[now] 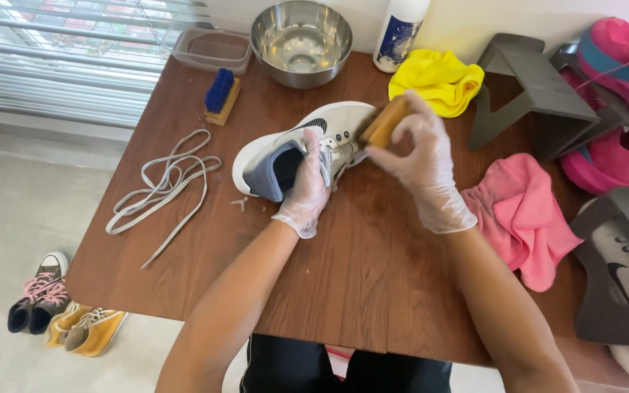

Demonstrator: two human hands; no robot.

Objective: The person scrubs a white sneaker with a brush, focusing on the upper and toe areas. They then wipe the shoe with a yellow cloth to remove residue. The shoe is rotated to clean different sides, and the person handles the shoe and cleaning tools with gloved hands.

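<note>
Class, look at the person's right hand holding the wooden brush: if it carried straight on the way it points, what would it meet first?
The right hand points up and to the left, pressing the wooden brush against the white sneaker, so the sneaker comes first. Beyond that, probably the steel bowl, though depth is unclear.

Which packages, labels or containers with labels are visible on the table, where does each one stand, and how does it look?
Bottle: far edge of the table, right of the steel bowl; white, cylindrical, with a blue label.
Plastic container: far left corner, left of the bowl; clear, rectangular, no label visible.
No signs or screens are in view.
</note>
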